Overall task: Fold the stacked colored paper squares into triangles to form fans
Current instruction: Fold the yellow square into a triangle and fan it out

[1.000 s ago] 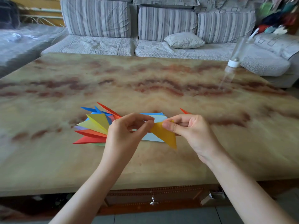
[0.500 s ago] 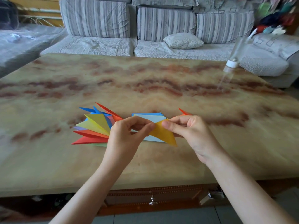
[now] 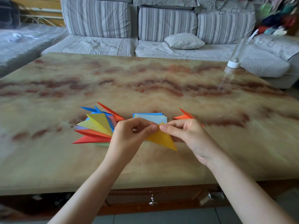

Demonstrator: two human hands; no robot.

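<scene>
Amber paper triangle (image 3: 161,139) — held just above the bench (image 3: 145,81), near its front middle. The left hand (image 3: 127,136) and right hand (image 3: 189,136) both pinch its upper corner, fingertips meeting. Its long axis slants, with the sharp tip pointing down-right toward the near edge.
Behind it: stack of paper squares (image 3: 150,118), pale blue on top, lying flat.
Left: fan of folded triangles (image 3: 97,126), tips spreading leftward.
Right: orange triangles (image 3: 184,117), partly hidden by the right hand.
Far right — clear bottle (image 3: 233,63), contents unclear.
</scene>
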